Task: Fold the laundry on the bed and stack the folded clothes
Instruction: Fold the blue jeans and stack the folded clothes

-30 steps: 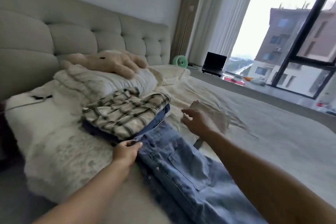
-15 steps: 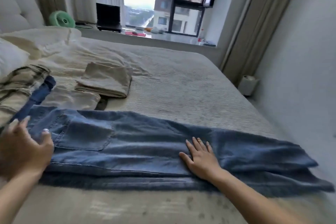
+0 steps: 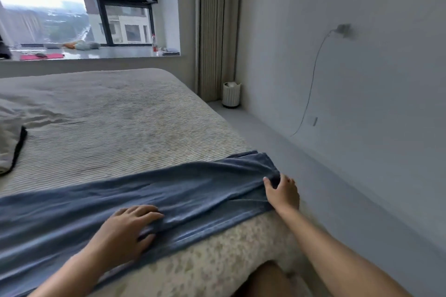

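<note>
Jeans [image 3: 169, 190] hem at bed [image 3: 120, 113] edge

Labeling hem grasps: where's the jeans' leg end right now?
In the head view the leg end of the jeans lies at the right, at the bed's foot edge, gripped by the right hand.

A long pair of blue denim jeans [image 3: 149, 202] lies flat across the near edge of the ribbed beige bed [image 3: 115, 116] — legs together, lightly creased, hem end reaching the bed's right corner.
</note>
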